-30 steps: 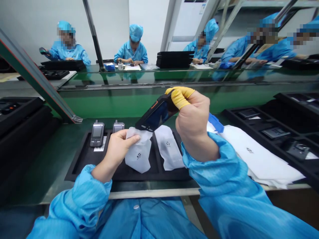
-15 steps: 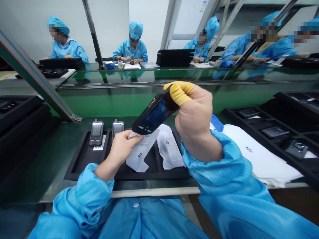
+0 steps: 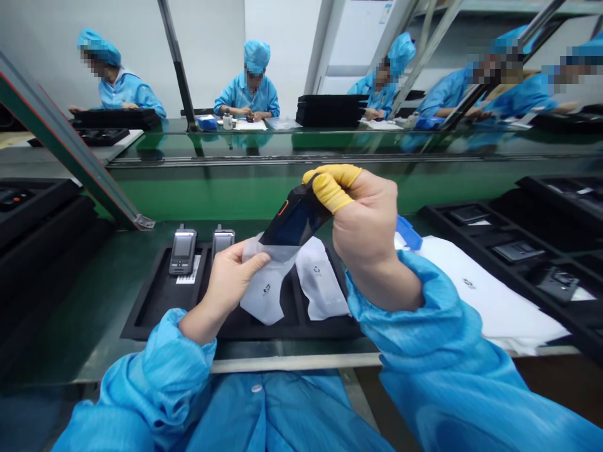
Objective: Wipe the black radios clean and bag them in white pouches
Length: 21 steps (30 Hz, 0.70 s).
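My right hand, with yellow finger cots on thumb and forefinger, pinches the top end of a black handheld device with an orange side button. Its lower end is inside a translucent white plastic bag, tilted down to the left. My left hand is closed on the bag's mouth, thumb in front. Below, a black foam tray holds two grey antenna devices, one plain at the left and one partly hidden behind my left hand. Another bag, seemingly filled, lies in the tray's right compartment.
A stack of white bags lies to the right, beside a blue box. Dark foam trays with parts stand far right, more stacked trays at left. A slanted metal post rises on the left. Several co-workers sit across the line.
The device has gone down into the bag, so its lower end is now covered. My right hand has lowered slightly with it, while my left hand stays almost in place.
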### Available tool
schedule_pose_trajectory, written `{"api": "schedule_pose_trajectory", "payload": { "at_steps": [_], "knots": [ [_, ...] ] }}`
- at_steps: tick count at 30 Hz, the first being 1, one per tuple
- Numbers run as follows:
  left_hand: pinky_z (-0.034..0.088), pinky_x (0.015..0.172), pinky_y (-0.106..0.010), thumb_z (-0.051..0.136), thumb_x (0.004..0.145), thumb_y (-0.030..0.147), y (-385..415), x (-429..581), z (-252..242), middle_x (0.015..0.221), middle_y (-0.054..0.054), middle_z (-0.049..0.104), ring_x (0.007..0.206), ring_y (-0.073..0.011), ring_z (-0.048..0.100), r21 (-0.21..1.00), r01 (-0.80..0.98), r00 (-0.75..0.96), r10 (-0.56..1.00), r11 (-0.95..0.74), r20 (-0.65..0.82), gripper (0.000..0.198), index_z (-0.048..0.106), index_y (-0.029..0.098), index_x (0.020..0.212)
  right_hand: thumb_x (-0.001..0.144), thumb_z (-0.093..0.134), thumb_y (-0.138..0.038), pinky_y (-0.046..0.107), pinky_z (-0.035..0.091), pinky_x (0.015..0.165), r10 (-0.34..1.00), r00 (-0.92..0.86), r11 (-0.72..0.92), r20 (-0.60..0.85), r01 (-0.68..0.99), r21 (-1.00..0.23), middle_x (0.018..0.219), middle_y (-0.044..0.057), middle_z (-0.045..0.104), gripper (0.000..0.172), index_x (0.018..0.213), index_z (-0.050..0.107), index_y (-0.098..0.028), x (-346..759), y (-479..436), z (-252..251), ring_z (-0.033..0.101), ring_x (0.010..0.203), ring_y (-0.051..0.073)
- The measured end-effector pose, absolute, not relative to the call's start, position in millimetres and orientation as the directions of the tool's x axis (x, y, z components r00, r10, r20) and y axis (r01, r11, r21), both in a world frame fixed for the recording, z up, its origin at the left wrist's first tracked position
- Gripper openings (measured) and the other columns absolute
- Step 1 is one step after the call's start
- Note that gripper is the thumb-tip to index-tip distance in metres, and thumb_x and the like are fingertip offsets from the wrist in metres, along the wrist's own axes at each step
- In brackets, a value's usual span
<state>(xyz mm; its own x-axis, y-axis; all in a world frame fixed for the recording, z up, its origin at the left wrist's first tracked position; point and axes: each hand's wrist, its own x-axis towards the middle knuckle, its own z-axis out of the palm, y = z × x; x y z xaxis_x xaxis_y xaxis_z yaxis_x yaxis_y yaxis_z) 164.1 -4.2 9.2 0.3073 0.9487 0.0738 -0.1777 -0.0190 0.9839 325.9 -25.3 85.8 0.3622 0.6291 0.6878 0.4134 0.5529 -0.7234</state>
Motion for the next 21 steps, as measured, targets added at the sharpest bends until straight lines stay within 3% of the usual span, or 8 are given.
{"api": "schedule_pose_trajectory", "payload": {
  "at_steps": [5,9,15,18,21],
  "knots": [
    [0.051,0.063,-0.028,0.079,0.058,0.053,-3,168,19,0.072,-0.002,0.071,0.064,-0.0154,0.061,0.975,-0.176,0.355,0.916,-0.132,0.188,0.042,0.074,0.018,0.081,0.079,0.065,-0.027,0.033,0.053,0.077,0.69,0.259,0.526,0.677,0.464,-0.713,0.08,0.001,0.069,0.009,0.076,0.07,-0.02,317,-30,82,0.064,0.079,0.016],
    [0.051,0.064,-0.028,0.064,0.072,0.063,-4,172,19,0.075,-0.003,0.073,0.067,-0.0173,0.063,0.959,-0.084,0.287,0.915,-0.272,0.284,0.05,0.075,0.018,0.09,0.076,0.065,-0.023,0.031,0.052,0.074,0.73,0.209,0.514,0.651,0.46,-0.724,0.078,0.001,0.069,0.006,0.075,0.07,-0.019,316,-30,70,0.063,0.077,0.014],
    [0.053,0.074,-0.029,0.057,0.084,0.051,-4,182,20,0.089,-0.004,0.075,0.086,-0.0195,0.068,0.893,-0.009,0.147,0.882,-0.45,0.447,0.038,0.075,0.019,0.093,0.076,0.066,-0.024,0.031,0.05,0.075,0.793,0.163,0.463,0.587,0.465,-0.754,0.079,0.001,0.069,0.007,0.076,0.071,-0.02,320,-33,57,0.062,0.078,0.015],
    [0.053,0.073,-0.026,0.056,0.087,0.045,-3,187,30,0.09,-0.003,0.075,0.084,-0.0175,0.069,0.841,-0.002,0.105,0.836,-0.541,0.538,0.032,0.074,0.02,0.091,0.078,0.066,-0.029,0.034,0.049,0.082,0.806,0.12,0.455,0.58,0.502,-0.736,0.084,0.001,0.069,0.009,0.079,0.071,-0.022,325,-38,58,0.062,0.085,0.016],
    [0.052,0.072,-0.026,0.054,0.089,0.045,-6,193,43,0.088,-0.003,0.075,0.083,-0.0167,0.068,0.793,-0.032,0.099,0.787,-0.609,0.609,0.032,0.074,0.02,0.087,0.079,0.066,-0.044,0.037,0.046,0.093,0.787,0.167,0.464,0.594,0.476,-0.747,0.098,0.002,0.067,0.024,0.092,0.069,-0.024,335,-43,58,0.059,0.098,0.018]
  ]
}}
